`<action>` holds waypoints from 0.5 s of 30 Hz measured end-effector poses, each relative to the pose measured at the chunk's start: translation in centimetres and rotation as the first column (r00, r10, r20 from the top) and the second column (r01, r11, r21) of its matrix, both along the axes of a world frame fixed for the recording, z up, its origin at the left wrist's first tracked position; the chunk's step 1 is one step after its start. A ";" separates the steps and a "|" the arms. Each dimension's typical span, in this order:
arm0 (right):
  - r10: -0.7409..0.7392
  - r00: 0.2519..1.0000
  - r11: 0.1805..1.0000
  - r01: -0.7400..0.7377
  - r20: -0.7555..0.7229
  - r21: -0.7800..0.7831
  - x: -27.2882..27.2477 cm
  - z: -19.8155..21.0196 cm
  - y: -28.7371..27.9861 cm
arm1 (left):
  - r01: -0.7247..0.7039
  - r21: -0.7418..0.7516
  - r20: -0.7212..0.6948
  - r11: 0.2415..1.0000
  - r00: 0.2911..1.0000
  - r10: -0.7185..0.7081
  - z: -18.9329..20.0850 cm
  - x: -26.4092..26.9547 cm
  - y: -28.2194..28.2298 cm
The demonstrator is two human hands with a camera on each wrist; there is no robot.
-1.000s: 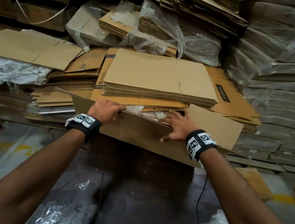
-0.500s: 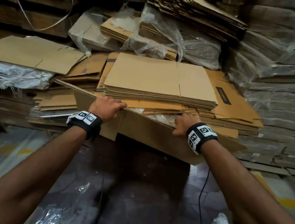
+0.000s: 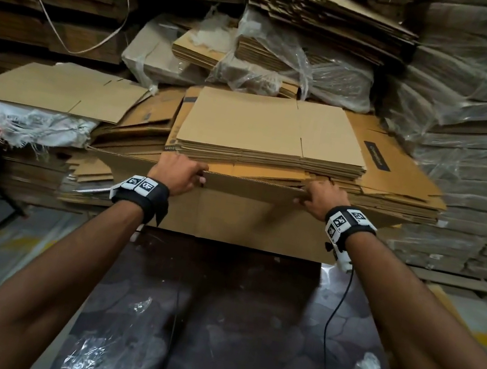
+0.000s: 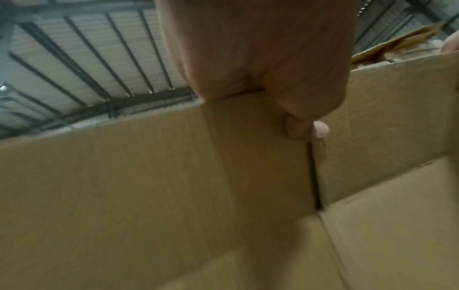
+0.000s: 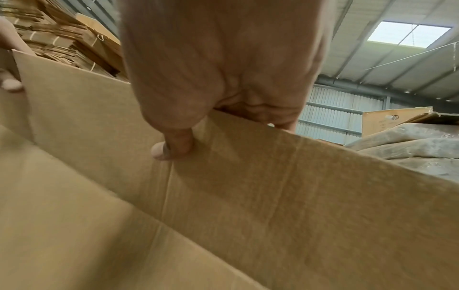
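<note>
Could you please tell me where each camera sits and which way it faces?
Head: on the head, facing forward and down at the cardboard box before stacked flat cartons; both forearms, left grip, right grip.
Left wrist: under the left wrist, facing up along the palm to the box's top edge and roof; palm, thumb.
Right wrist: under the right wrist, up toward the skylight; palm, thumb.
Shared: both wrist views catch the box edge and the opposite grip.

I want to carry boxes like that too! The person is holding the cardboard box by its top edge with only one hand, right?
Not quite. It is two hands, not one: the left hand and the right hand both grip the cardboard box by its top edge. The head view shows both hands on it, and each wrist view shows a thumb pressed against the cardboard.
</note>
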State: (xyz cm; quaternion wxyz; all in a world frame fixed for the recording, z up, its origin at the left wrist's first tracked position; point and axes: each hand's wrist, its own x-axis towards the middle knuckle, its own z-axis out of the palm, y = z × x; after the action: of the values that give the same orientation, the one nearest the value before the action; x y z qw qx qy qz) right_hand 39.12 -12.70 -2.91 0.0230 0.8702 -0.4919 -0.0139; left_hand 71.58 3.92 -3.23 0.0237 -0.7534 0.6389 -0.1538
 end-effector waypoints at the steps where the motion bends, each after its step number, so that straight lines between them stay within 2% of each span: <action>1: 0.015 0.999 1.000 -0.016 -0.034 -0.018 -0.2 -0.2 0.0 | 0.008 0.038 -0.029 0.999 1.000 -0.007 0.1 0.0 0.0; 5: 0.068 0.992 0.998 -0.067 -0.106 0.014 -0.8 -0.4 0.9 | 0.018 0.170 -0.204 0.985 0.979 0.017 -0.1 0.6 1.0; 9: 0.111 0.978 0.994 -0.106 -0.178 0.040 -1.9 -2.2 2.8 | 0.019 0.272 -0.245 0.962 0.968 0.051 -3.0 -0.1 2.7; 15: 0.084 0.971 0.968 -0.026 -0.223 0.249 -3.8 -6.8 4.6 | -0.012 0.470 -0.295 0.883 0.940 0.170 -8.2 -3.0 4.8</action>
State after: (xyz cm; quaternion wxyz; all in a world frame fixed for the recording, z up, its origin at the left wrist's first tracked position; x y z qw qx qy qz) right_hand 35.32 -8.06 -9.74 -0.0269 0.8723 -0.4558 -0.1751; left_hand 68.57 8.74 -11.45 0.1028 -0.7704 0.6154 0.1310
